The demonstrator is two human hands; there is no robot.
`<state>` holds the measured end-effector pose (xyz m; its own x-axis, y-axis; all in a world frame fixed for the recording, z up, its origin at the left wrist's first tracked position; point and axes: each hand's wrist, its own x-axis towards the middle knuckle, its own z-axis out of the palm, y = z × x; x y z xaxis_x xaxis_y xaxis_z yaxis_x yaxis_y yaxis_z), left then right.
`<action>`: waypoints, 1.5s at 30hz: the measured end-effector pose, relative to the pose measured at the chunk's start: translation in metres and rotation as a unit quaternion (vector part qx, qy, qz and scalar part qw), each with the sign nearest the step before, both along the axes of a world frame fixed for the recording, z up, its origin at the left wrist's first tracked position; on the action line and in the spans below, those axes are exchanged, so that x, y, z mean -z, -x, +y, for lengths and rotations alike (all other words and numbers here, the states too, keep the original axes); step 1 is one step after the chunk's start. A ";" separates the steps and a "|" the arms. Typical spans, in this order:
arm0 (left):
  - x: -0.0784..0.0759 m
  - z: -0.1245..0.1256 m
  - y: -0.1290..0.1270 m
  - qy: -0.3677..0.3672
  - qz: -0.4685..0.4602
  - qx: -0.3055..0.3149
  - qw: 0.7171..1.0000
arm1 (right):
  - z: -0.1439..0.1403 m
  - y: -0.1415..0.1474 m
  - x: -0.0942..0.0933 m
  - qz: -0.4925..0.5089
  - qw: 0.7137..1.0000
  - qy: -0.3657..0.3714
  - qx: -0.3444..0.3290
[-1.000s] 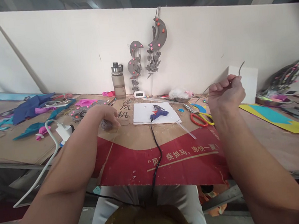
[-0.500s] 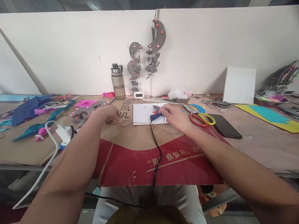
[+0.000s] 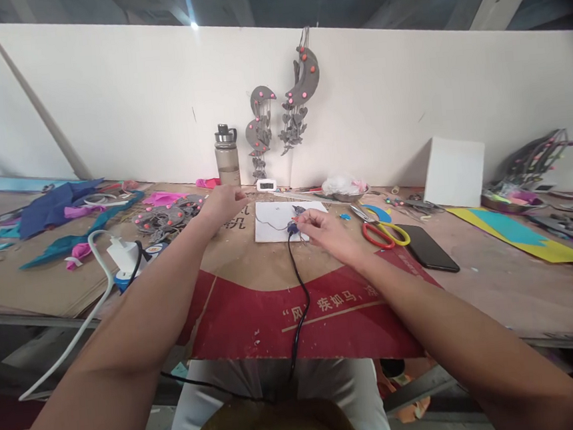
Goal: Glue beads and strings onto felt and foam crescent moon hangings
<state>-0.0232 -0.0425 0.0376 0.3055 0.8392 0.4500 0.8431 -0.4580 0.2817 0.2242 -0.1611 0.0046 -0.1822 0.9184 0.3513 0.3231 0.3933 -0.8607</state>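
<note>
A thin grey cord runs in a slack curve over a flat white rectangular board, from near the fingertips of the bare left hand to the bare right hand. The right hand's fingers are pinched together on the cord, just beside a blue glue gun with an orange trigger, which lies on the white board and is partly hidden by that hand. The left hand is bent at the wrist above the brown part of a red-and-brown printed cardboard sheet, its thumb and forefinger near each other; whether they grip the cord I cannot tell. A black cable leads from the glue gun across the cardboard and over its front edge. Right of the right hand, on the pinkish tabletop, scissors with 1 red and 1 yellow handle loop lie beside a dark rectangular phone. Behind the board stand a small white digital clock and a translucent grey-brown bottle with a dark cap, while 2 grey crescent-shaped ornaments dotted with pink and orange beads hang against the white panel.
</note>
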 end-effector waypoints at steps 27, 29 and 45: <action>-0.002 -0.072 -0.070 0.406 -0.285 0.330 0.803 | 0.002 -0.004 -0.004 -0.137 0.980 -0.127 0.067; 0.001 -0.073 -0.072 0.464 -0.247 0.335 0.782 | 0.003 -0.005 -0.003 -0.116 0.981 -0.132 0.079; 0.001 -0.065 -0.059 0.377 -0.006 0.263 0.888 | 0.009 -0.034 -0.023 -0.317 0.938 0.087 0.113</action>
<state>0.0360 -0.1073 0.0366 0.7433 0.6463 -0.1726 0.5630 -0.4651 0.6832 0.2584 -0.1517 0.0276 -0.0972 0.9921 0.0793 0.8499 0.1242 -0.5120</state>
